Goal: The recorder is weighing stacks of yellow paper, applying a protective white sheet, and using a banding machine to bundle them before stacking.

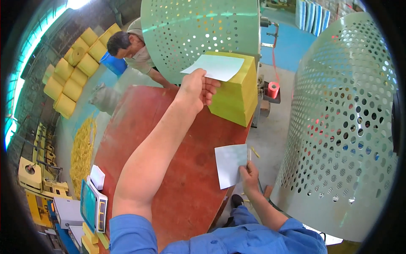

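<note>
My left hand (198, 88) is stretched far across the red table, its fingers closed on the edge of a white sheet of paper (220, 65). That sheet lies over the top of a tall yellow-green block-shaped stack (234, 95) at the table's far right corner. Nearer to me, my right hand (250, 174) pinches a second white sheet (231, 166) by its right edge. This sheet is held up over the right edge of the red table (177, 182).
Big perforated green guards stand behind the table (190, 38) and at my right (338, 127). A co-worker (133, 48) leans in at the far left. A scale (95, 197) sits at the near left. A pink twine spool (273, 89) is beside the stack; yellow bales (69, 80) are piled far left.
</note>
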Motion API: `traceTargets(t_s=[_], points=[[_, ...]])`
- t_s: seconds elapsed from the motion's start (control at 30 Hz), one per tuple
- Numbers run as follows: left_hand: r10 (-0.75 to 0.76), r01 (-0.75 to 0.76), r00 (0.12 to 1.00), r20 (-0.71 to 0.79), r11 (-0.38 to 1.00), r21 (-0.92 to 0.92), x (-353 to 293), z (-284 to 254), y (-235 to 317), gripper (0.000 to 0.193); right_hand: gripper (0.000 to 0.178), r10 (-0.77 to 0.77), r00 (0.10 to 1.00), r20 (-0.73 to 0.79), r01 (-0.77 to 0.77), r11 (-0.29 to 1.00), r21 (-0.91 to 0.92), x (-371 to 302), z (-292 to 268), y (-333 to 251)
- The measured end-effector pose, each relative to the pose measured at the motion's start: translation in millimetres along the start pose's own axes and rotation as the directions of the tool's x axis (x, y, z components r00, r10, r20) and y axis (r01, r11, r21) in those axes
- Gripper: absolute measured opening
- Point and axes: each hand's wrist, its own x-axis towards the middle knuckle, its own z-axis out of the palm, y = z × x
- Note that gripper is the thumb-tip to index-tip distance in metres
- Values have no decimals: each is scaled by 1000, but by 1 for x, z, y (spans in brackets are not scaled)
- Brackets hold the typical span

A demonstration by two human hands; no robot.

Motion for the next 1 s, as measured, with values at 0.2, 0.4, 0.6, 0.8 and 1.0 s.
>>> traceTargets(t_s=[0.2,0.4,0.6,0.8,1.0], points=[[55,-48,998,36,984,-172,9,-7,5,33,5,-24,1000,-6,24,1000,16,-3,1,-1],[59,-41,994,96,983,-180,12,2,1,32,3,-88,996,-15,88,996,-20,-1,3,-3],[-38,30,991,125,997,66,8,-3,6,36,3,-36,999,-3,36,999,-28,0,2,-5],[-61,46,995,82,984,170,4,0,7,43,3,-22,1000,-12,22,999,35,2,4,-3],[-103,91,994,30,957,276,5,-2,3,46,3,-30,999,13,28,995,93,1,1,0]])
